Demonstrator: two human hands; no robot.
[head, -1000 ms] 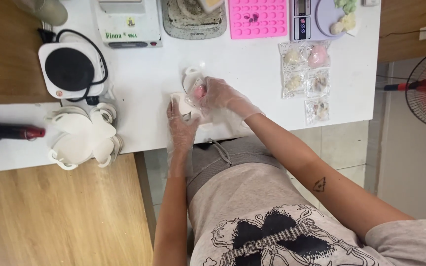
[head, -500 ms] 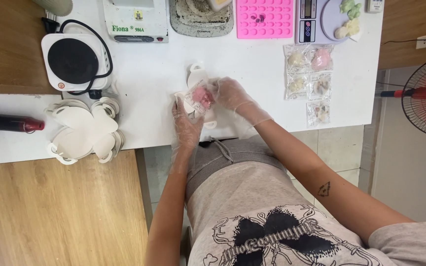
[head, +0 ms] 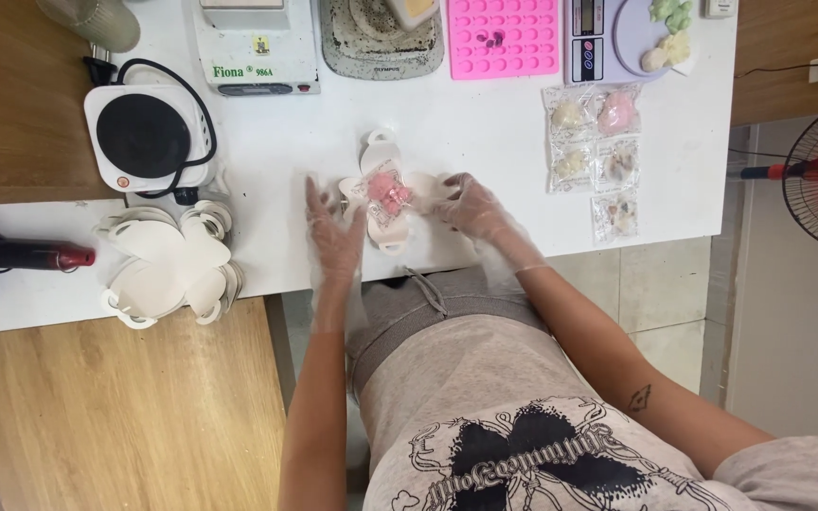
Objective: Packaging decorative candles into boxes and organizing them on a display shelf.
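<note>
White table (head: 485, 123): near edge runs just under both wrists; bare strip beyond the fingertips. Flat box blanks stacked (head: 168, 260) well off the left hand (head: 335, 232). Both gloved hands spread open, flanking an unfolded box blank (head: 385, 194); right hand (head: 473, 208) touches its flap. Pink wrapped piece (head: 388, 187) lies centred between them.

**Gloved hands at a flat paper box**

Near the front edge of the white table (head: 485, 123), the left hand (head: 335, 232) and right hand (head: 473, 210) touch a flat white paper box (head: 385, 220). A pink wrapped piece (head: 388, 189) lies on its middle.
</note>
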